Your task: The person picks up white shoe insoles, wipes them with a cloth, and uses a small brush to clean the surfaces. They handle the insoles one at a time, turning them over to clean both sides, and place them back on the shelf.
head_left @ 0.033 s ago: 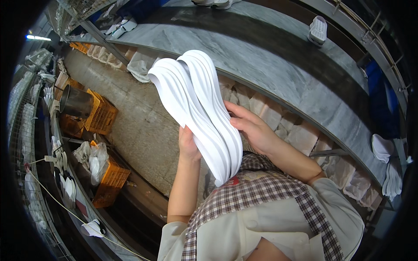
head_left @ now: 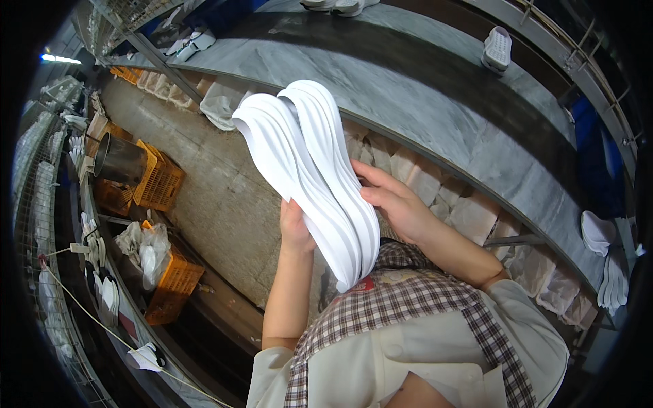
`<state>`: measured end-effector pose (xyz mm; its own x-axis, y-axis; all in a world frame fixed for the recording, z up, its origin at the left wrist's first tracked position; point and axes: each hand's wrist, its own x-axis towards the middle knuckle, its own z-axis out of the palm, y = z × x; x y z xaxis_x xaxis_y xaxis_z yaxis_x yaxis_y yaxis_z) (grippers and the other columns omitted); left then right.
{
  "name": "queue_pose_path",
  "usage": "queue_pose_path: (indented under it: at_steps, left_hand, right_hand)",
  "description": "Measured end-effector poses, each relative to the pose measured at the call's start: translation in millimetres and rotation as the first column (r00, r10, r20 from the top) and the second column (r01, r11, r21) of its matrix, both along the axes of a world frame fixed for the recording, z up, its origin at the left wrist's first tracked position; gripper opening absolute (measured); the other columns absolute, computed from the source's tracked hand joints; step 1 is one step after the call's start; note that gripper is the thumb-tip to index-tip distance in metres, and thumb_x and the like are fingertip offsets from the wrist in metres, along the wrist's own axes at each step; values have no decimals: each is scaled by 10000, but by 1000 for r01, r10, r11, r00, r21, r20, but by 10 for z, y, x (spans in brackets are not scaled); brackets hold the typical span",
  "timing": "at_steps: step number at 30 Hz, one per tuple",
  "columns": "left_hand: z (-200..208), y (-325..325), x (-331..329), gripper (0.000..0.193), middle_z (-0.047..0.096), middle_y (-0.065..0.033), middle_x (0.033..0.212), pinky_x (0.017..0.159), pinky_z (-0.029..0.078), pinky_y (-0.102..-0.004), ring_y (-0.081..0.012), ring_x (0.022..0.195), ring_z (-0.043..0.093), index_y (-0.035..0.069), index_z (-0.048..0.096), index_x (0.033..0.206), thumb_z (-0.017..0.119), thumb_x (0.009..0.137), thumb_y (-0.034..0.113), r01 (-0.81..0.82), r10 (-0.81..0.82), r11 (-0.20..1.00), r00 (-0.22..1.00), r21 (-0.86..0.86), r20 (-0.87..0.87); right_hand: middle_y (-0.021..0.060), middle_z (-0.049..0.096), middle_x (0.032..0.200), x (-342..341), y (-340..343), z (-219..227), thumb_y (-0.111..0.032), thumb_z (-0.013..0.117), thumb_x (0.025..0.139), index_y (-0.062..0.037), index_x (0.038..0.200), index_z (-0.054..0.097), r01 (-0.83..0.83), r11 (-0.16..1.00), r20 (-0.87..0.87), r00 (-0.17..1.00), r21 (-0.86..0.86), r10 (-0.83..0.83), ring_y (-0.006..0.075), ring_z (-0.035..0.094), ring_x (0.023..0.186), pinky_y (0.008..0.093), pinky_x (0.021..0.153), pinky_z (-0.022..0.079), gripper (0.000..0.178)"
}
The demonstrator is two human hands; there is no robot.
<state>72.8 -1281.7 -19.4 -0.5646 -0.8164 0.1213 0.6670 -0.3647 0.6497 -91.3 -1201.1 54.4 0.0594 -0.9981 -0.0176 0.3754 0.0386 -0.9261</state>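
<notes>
White soles [head_left: 328,160], brown-white plaid apron [head_left: 408,297]

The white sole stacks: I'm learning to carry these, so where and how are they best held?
Take the white sole stacks by their outer sides, at or just below mid-length, probably coming from left and right together, as the left grip and right grip do. They lie side by side in layers, so inward pressure should keep them together.
</notes>
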Motion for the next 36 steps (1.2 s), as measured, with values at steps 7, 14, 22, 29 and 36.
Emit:
queue_pose_path:
  at_steps: [7,14,22,29,36]
  left_hand:
    - [-62,-8,23,617,486,-165,1281,937,469,-417,-291,1140,528,-27,323,1335,605,882,283,-84,86,994,996,-70,33]
    - [-205,21,44,540,485,-113,1291,968,426,-381,-221,1167,498,27,343,1343,585,904,229,-160,182,976,972,-151,148]
    - [140,138,50,500,526,-138,1256,940,471,-364,-233,1108,551,6,382,1337,523,928,258,-113,112,951,994,288,20]
    - [315,143,12,524,514,-151,1223,828,551,-362,-236,1028,595,62,309,1365,549,901,106,76,-75,931,997,356,-17]
    - [178,169,40,803,374,-126,1355,917,497,-397,-248,1175,492,190,83,1451,570,844,-10,-147,137,986,983,76,120]
  right_hand:
    - [145,432,1340,-20,9,-75,-124,575,875,47,1381,297,-20,995,-63,998,-94,14,206,422,1227,340,1024,345,601]
    - [183,417,1327,-77,21,-166,-145,786,701,40,1366,253,-54,994,-260,965,-94,28,243,416,1231,374,1029,336,872]
    - [77,460,1374,-173,-146,-115,-34,684,719,-97,1392,341,-135,795,-720,533,-591,-444,308,432,1205,384,1021,335,758]
    - [100,553,1271,-376,-207,-301,105,445,802,-37,1230,557,-142,912,-556,824,-385,-106,238,499,1161,329,1001,371,464]
    - [145,478,1318,-254,-47,-519,-131,508,911,-10,1177,552,-28,997,-53,998,-73,24,222,450,1207,349,1033,325,295]
